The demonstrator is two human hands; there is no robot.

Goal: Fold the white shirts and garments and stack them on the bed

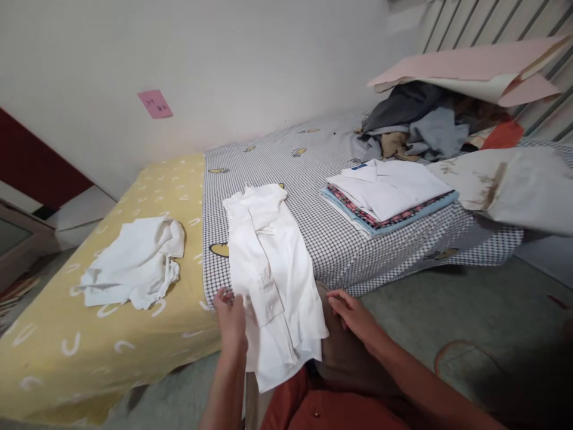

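A white long-sleeved shirt (290, 251) lies lengthwise on the checked sheet, narrowed by folding, with a sleeve and its cuff laid down along the middle. Its lower end hangs over the bed's edge towards my lap. My left hand (230, 319) is beside the shirt's left edge, fingers loosely bent and thumb apart; whether it touches the cloth I cannot tell. To the right of the hem, my right hand (353, 313) hovers over my knee with fingers loosely apart, holding nothing. Another white garment (134, 263) lies crumpled on the yellow sheet at left.
A stack of folded clothes (389, 191), white shirt on top, sits to the right on the checked sheet (264, 164). Behind it are a heap of loose clothes (416, 119) and a pink sheet-like piece (465, 65). A whitish bag-like item (528, 188) lies far right. The yellow sheet (174, 179) covers the left side.
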